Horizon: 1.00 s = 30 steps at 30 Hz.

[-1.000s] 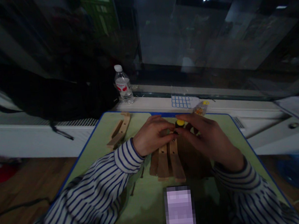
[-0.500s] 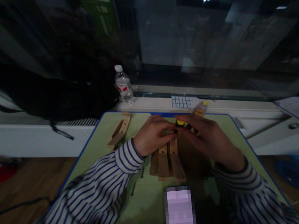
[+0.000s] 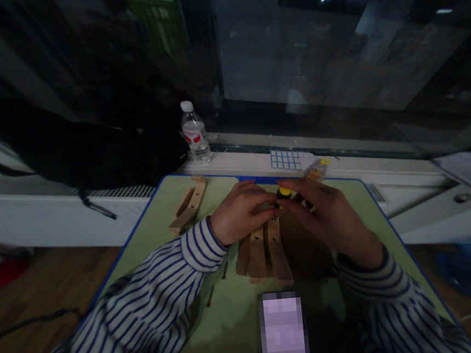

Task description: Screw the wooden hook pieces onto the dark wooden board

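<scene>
A short black handle with a yellow end, apparently a screwdriver (image 3: pixel 285 192), is pinched between the thumb and fingers of my right hand (image 3: pixel 334 220). Its lower end is hidden. My left hand (image 3: pixel 242 211) reaches in from the other side, thumb and fingers closed close to the handle's lower part; what lies between the fingertips cannot be made out. Under both hands lie wooden pieces (image 3: pixel 257 260) with drilled holes, side by side, their far ends covered by the hands. Two long dark screws (image 3: pixel 210 295) lie left of them.
More shaped wooden pieces (image 3: pixel 188 205) lie at the far left of the blue-edged green table (image 3: pixel 143 250). A water bottle (image 3: pixel 195 133) and a small bag with a yellow top (image 3: pixel 317 169) are at the window side. A blurred-out phone-like object (image 3: pixel 284 331) is at the near edge.
Both hands keep nearly the same place. The black and yellow handle shows slightly more between the fingers of my right hand.
</scene>
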{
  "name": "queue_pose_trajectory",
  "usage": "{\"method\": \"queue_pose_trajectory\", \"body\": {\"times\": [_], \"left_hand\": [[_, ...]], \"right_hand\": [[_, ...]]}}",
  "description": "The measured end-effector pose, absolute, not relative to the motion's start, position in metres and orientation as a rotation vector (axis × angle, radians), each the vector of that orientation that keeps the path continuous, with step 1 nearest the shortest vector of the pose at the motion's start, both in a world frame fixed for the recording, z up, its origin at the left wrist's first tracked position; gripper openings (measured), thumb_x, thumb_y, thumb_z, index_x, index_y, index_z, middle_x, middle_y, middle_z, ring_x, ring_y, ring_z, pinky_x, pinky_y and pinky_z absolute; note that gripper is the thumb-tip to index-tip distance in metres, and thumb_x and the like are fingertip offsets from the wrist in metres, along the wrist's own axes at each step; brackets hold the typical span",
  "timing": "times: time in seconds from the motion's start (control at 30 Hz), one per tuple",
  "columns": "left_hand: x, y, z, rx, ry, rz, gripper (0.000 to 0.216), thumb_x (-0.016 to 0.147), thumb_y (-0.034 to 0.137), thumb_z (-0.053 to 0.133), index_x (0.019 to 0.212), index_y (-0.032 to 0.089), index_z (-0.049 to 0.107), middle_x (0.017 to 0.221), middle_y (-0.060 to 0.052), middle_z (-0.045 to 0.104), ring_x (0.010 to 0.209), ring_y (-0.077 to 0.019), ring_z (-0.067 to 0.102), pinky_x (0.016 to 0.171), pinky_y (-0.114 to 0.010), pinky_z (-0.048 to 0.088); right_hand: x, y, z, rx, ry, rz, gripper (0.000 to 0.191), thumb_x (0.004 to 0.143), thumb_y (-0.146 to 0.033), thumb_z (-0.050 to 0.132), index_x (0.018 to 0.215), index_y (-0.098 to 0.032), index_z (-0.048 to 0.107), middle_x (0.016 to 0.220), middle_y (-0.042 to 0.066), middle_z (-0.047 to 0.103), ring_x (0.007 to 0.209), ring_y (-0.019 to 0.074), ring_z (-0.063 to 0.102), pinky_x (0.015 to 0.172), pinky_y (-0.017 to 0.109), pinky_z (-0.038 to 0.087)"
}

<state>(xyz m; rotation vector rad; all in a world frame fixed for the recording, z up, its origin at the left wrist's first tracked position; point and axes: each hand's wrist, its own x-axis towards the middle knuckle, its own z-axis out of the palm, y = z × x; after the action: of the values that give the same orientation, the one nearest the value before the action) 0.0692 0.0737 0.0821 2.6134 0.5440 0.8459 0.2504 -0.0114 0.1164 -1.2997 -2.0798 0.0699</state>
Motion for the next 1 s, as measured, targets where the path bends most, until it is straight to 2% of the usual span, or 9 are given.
{"method": "queue_pose_trajectory", "body": {"times": [0.17,0.43,0.6,1.0], "left_hand": [[0.0693,0.0728,0.0827,2.611,0.553,0.842,0.017,0.084,0.033,0.06,0.087,0.017,0.066,0.08,-0.003,0.067,0.082,-0.0171,0.06,0.088,-0.037,0.041],[0.0694,0.0723,0.0823,2.571,0.588,0.857,0.014,0.082,0.032,0.063,0.084,0.018,0.064,0.08,-0.001,0.068,0.083,-0.0165,0.061,0.093,-0.038,0.039],[0.0689,0.0726,0.0824,2.586,0.589,0.864,0.013,0.081,0.03,0.063,0.085,0.018,0.065,0.081,-0.001,0.067,0.083,-0.0165,0.06,0.09,-0.037,0.041],[0.0695,0.0722,0.0835,2.609,0.549,0.862,0.015,0.083,0.03,0.062,0.089,0.017,0.066,0.08,-0.003,0.067,0.08,-0.0174,0.058,0.082,-0.036,0.044]], "right_hand": [[0.2503,-0.0105,0.1173,-1.312,-2.078,0.068,0.031,0.09,-0.028,0.051,0.119,-0.016,0.055,0.11,0.009,0.066,0.096,0.0185,0.064,0.073,0.031,0.054],[0.2474,-0.0115,0.1173,-1.327,-2.063,0.071,0.032,0.09,-0.03,0.051,0.119,-0.019,0.055,0.103,0.008,0.067,0.087,0.0177,0.064,0.071,0.031,0.053],[0.2477,-0.0137,0.1173,-1.284,-2.076,0.087,0.037,0.089,-0.025,0.051,0.125,-0.016,0.05,0.111,0.009,0.065,0.088,0.0162,0.064,0.071,0.029,0.053],[0.2473,-0.0123,0.1167,-1.309,-2.072,0.087,0.031,0.091,-0.025,0.049,0.12,-0.015,0.055,0.11,0.009,0.065,0.091,0.0159,0.063,0.072,0.028,0.052]]}}
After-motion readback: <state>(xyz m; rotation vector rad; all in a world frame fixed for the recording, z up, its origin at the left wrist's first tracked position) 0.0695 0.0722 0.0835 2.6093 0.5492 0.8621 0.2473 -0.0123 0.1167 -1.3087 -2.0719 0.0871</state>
